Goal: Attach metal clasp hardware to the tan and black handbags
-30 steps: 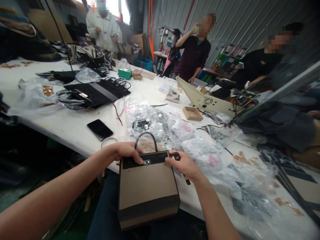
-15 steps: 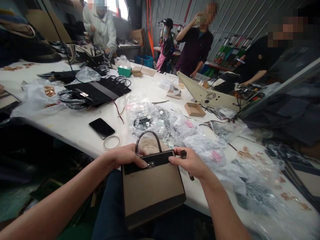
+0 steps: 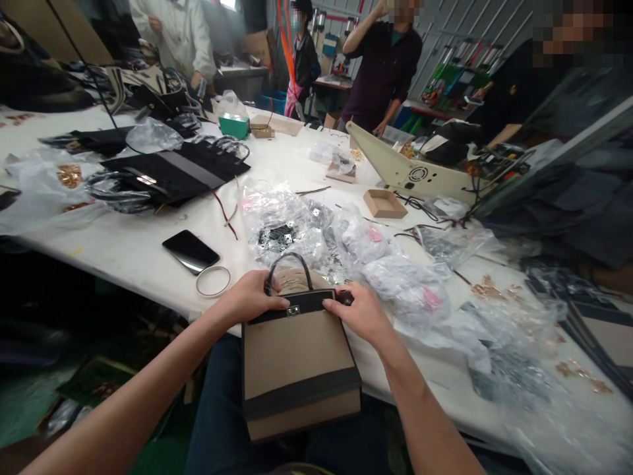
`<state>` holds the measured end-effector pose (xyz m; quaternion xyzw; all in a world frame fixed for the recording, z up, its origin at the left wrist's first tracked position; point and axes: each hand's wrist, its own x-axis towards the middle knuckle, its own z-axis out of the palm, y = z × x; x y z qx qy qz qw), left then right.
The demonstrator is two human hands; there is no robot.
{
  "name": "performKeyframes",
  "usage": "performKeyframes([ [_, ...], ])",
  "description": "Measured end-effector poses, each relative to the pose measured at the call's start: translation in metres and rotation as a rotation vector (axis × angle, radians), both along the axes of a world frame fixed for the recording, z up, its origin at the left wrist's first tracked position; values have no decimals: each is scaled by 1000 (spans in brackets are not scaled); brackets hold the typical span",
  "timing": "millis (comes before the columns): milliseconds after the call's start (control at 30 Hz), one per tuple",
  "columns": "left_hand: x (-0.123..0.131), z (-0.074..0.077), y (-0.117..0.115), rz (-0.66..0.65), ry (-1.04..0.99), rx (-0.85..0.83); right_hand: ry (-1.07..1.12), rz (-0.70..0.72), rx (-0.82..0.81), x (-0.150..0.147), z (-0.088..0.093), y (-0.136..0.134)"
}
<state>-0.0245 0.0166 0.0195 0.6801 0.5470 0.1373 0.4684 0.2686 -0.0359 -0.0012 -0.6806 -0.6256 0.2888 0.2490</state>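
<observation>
A boxy brown handbag (image 3: 299, 346) with black trim and a looped top handle (image 3: 291, 256) rests over my lap at the table's edge. My left hand (image 3: 257, 295) grips its top left edge, the thumb lying beside a small silver metal clasp plate (image 3: 293, 311) on the black band. On the top right corner, my right hand (image 3: 359, 309) is closed, thumb on the front face. A dark, short strap piece (image 3: 345, 297) shows by the right fingers; whether they pinch it I cannot tell. Behind the handle lies a tan rounded stack (image 3: 294, 282), partly hidden.
On the white table (image 3: 277, 158) lie a phone (image 3: 190, 251), a ring-shaped band (image 3: 213, 282), plastic bags of metal plates (image 3: 279, 234), black bags (image 3: 173, 173), a cardboard tray (image 3: 384, 204) and gold fittings (image 3: 487, 287). A cream machine (image 3: 415, 173) and several people stand across the table.
The handbag has tipped so its bottom face now shows, and both hands have risen slightly with it. My left thumb has shifted off the clasp plate's edge. The camera view has shifted slightly.
</observation>
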Motion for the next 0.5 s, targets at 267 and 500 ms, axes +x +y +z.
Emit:
performKeyframes([
  [267, 14, -5, 8, -12, 115, 17, 176, 51, -186, 18, -10, 10],
  [500, 41, -3, -8, 67, 584, 267, 192, -139, -75, 14, -16, 4],
])
